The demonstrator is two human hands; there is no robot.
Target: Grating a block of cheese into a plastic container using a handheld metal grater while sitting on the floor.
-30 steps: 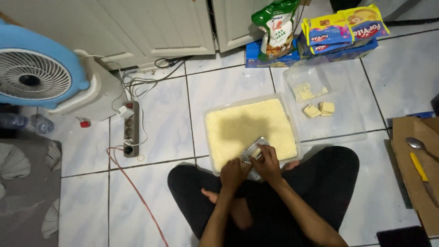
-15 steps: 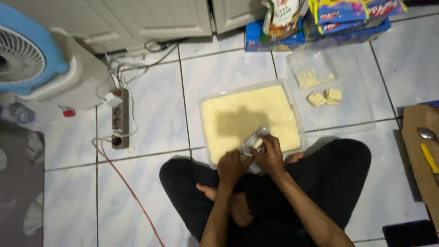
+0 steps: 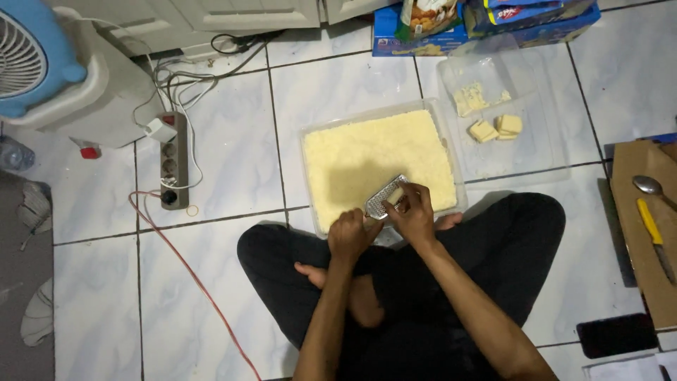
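Hands barely shifted since earlier; right hand (image 3: 415, 212) pressed a pale yellow cheese block (image 3: 396, 195) against the flat metal grater (image 3: 384, 197), gripped closed by left hand (image 3: 352, 233), over the clear rectangular plastic tub (image 3: 310, 137) of shreds.

Two bare hands are in view, the left hand (image 3: 350, 235) and the right hand (image 3: 412, 214), sharing one small flat metal grater (image 3: 385, 197) and one pale yellow piece of cheese (image 3: 397, 195). One clear rectangular plastic tub of grated yellow cheese (image 3: 379, 159) sits on the white tiled floor (image 3: 338, 88). One clear flat plastic tray (image 3: 525, 137) holds two yellow cheese blocks (image 3: 496, 128) and one small heap of crumbled cheese (image 3: 471, 97). One white and blue fan (image 3: 42, 67) stands at the left, with one grey power strip (image 3: 173, 164) and one red cable (image 3: 190, 271). One brown cardboard sheet (image 3: 638, 233) carries one metal spoon (image 3: 650, 186) and one yellow-handled knife (image 3: 654, 236). One black phone (image 3: 615, 335) lies near it.
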